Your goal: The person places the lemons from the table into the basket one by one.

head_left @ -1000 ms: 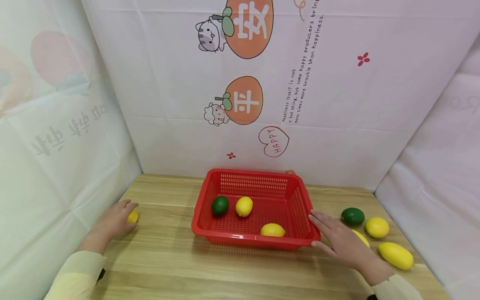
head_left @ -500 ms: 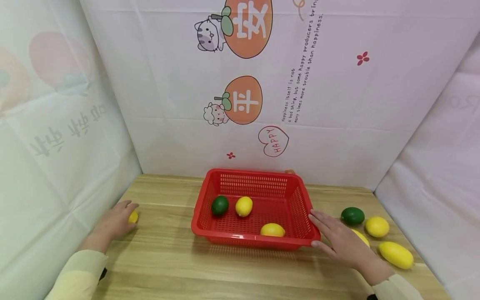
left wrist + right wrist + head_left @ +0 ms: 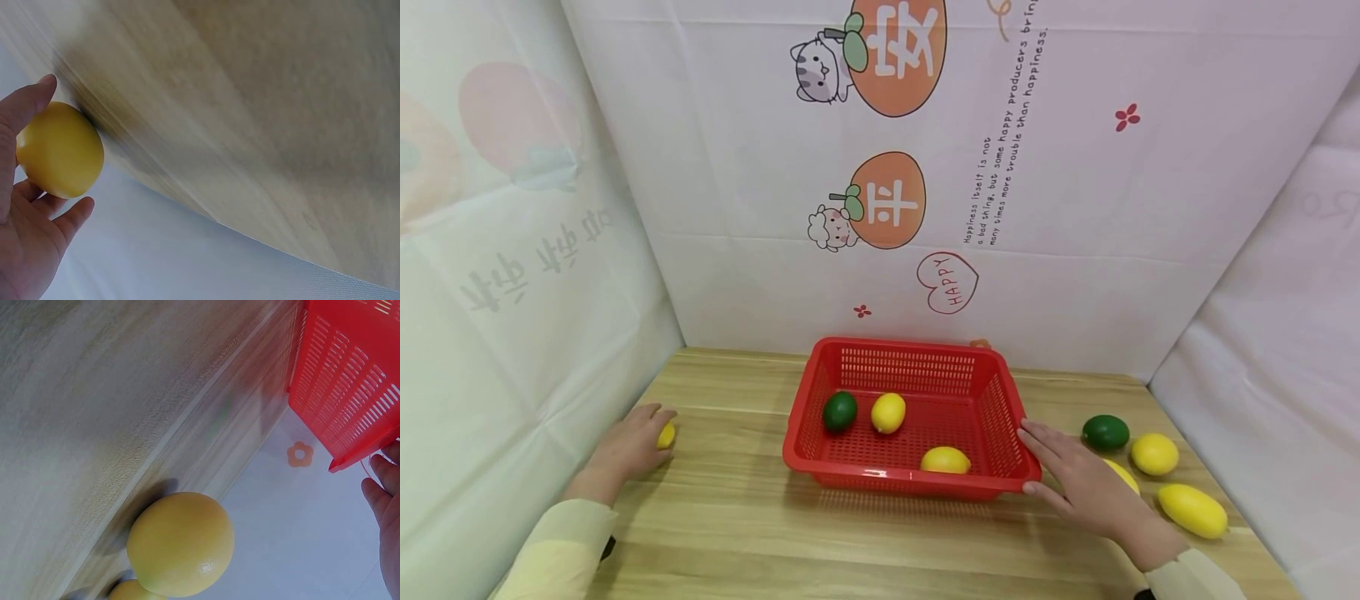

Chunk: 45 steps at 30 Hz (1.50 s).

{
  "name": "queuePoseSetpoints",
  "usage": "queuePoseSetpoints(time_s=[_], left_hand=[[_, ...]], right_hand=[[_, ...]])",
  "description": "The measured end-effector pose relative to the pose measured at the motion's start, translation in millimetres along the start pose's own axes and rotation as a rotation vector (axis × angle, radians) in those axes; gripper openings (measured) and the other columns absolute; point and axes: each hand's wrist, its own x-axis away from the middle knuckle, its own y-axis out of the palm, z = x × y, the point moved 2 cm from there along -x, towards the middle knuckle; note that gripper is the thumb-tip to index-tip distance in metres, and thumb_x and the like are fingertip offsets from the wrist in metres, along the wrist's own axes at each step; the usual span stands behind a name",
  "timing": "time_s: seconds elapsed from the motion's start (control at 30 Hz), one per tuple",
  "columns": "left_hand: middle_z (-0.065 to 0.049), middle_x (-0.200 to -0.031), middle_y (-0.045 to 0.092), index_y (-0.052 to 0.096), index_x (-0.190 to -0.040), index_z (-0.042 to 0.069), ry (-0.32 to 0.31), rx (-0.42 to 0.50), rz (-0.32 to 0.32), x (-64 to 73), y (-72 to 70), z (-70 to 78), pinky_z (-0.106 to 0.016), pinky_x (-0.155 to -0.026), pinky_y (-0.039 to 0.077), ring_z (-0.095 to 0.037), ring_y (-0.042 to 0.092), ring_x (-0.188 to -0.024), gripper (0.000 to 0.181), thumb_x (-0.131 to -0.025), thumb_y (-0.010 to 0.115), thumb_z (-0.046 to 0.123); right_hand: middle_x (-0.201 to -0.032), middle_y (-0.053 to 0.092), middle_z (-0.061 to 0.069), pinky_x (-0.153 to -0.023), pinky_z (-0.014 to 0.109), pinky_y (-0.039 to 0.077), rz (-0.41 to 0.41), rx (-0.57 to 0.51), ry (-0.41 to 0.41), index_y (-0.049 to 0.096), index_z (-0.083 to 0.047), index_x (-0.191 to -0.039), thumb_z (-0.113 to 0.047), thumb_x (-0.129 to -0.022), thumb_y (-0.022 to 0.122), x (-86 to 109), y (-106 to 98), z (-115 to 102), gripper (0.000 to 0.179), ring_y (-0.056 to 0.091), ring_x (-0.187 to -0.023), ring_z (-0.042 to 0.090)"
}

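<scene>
At the left of the table, my left hand (image 3: 631,443) curls around a yellow lemon (image 3: 666,434), partly hidden by the fingers. In the left wrist view, the thumb lies along one side of the lemon (image 3: 61,150) and the fingers along the other. My right hand (image 3: 1078,487) has its fingers stretched out, with the fingertips on the right rim of a red plastic basket (image 3: 880,475). Inside the basket lie a dark green fruit (image 3: 840,412) and two lemons, one near the middle (image 3: 888,413) and another lemon (image 3: 946,460) by the front wall.
Right of the basket sit a dark green fruit (image 3: 1106,432), a round yellow fruit (image 3: 1154,454) and a long yellow fruit (image 3: 1192,511). Another yellow fruit (image 3: 1124,475) is half covered by my right hand. White printed cloth (image 3: 760,275) walls the wooden table (image 3: 730,517) at back and sides.
Both hands, the basket and the fruit stay in place. My left forearm shifts very slightly.
</scene>
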Motion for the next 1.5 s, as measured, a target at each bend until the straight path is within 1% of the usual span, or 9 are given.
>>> queuePoseSetpoints(time_s=[0.13, 0.37, 0.5, 0.7, 0.87, 1.03, 1.2, 1.5], left_hand=[[-0.04, -0.119, 0.048, 0.056, -0.118, -0.009, 0.013, 0.009, 0.008, 0.8, 1.7, -0.7, -0.063, -0.092, 0.042, -0.054, 0.046, -0.112, 0.055, -0.074, 0.083, 0.01], [-0.041, -0.118, 0.048, 0.056, -0.116, -0.01, 0.026, 0.004, 0.021, 0.0, 3.5, -1.6, -0.062, -0.092, 0.041, -0.056, 0.046, -0.11, 0.053, -0.072, 0.082, 0.006], [-0.04, -0.116, 0.049, 0.057, -0.114, -0.011, 0.036, 0.004, 0.036, -0.5, 4.9, -1.3, -0.062, -0.093, 0.041, -0.055, 0.047, -0.108, 0.049, -0.073, 0.08, 0.004], [-0.036, -0.111, 0.053, 0.059, -0.11, -0.01, 0.064, 0.001, 0.077, 0.2, 7.1, -2.1, -0.06, -0.09, 0.044, -0.052, 0.051, -0.104, 0.045, -0.073, 0.079, 0.002], [-0.034, -0.111, 0.053, 0.059, -0.11, -0.01, 0.057, -0.004, 0.074, 0.2, 9.0, -4.6, -0.059, -0.089, 0.045, -0.049, 0.051, -0.103, 0.044, -0.074, 0.079, 0.003], [-0.034, -0.112, 0.053, 0.059, -0.111, -0.009, 0.052, 0.001, 0.078, -1.1, 6.2, -4.7, -0.06, -0.087, 0.045, -0.049, 0.05, -0.104, 0.043, -0.075, 0.078, 0.004], [-0.036, -0.116, 0.051, 0.058, -0.113, -0.009, 0.054, 0.028, 0.085, -1.2, 0.2, -1.1, -0.062, -0.088, 0.044, -0.051, 0.048, -0.108, 0.044, -0.075, 0.077, 0.004], [-0.037, -0.119, 0.05, 0.058, -0.116, -0.009, 0.108, 0.024, 0.121, -4.5, -6.2, 3.7, -0.061, -0.093, 0.041, -0.052, 0.047, -0.111, 0.044, -0.078, 0.074, 0.007]], right_hand=[[-0.147, 0.045, 0.012, -0.093, 0.051, 0.049, -0.001, -0.001, 0.001, 0.05, -0.005, -0.141, -0.05, -0.092, 0.061, -0.1, -1, 0, 0.068, 0.048, -0.128, 0.033], [-0.147, 0.045, 0.012, -0.093, 0.051, 0.049, 0.012, 0.001, -0.007, 0.05, -0.004, -0.141, -0.049, -0.091, 0.062, -0.1, 0, 0, 0.068, 0.049, -0.127, 0.033], [-0.147, 0.044, 0.012, -0.093, 0.05, 0.049, 0.015, 0.011, -0.011, 0.05, -0.004, -0.141, -0.049, -0.091, 0.062, 0.5, 2, 1, 0.068, 0.049, -0.127, 0.033], [-0.148, 0.044, 0.012, -0.094, 0.05, 0.049, 0.012, 0.012, -0.012, 0.049, -0.004, -0.141, -0.049, -0.092, 0.062, 0.7, 2, 1, 0.068, 0.048, -0.128, 0.033], [-0.148, 0.044, 0.012, -0.095, 0.05, 0.048, 0.013, 0.013, -0.018, 0.049, -0.004, -0.141, -0.049, -0.092, 0.062, 0.6, 0, 0, 0.068, 0.048, -0.128, 0.034], [-0.147, 0.044, 0.012, -0.094, 0.05, 0.048, 0.02, 0.014, -0.021, 0.05, -0.004, -0.141, -0.048, -0.091, 0.063, 0.6, 0, 1, 0.068, 0.049, -0.127, 0.034], [-0.147, 0.045, 0.013, -0.093, 0.051, 0.049, 0.019, 0.015, -0.02, 0.05, -0.004, -0.141, -0.049, -0.091, 0.062, -0.2, 1, 1, 0.068, 0.049, -0.127, 0.034], [-0.147, 0.044, 0.012, -0.094, 0.051, 0.049, 0.002, 0.019, -0.016, 0.05, -0.004, -0.141, -0.05, -0.091, 0.061, -0.2, 2, 2, 0.069, 0.048, -0.128, 0.034]])
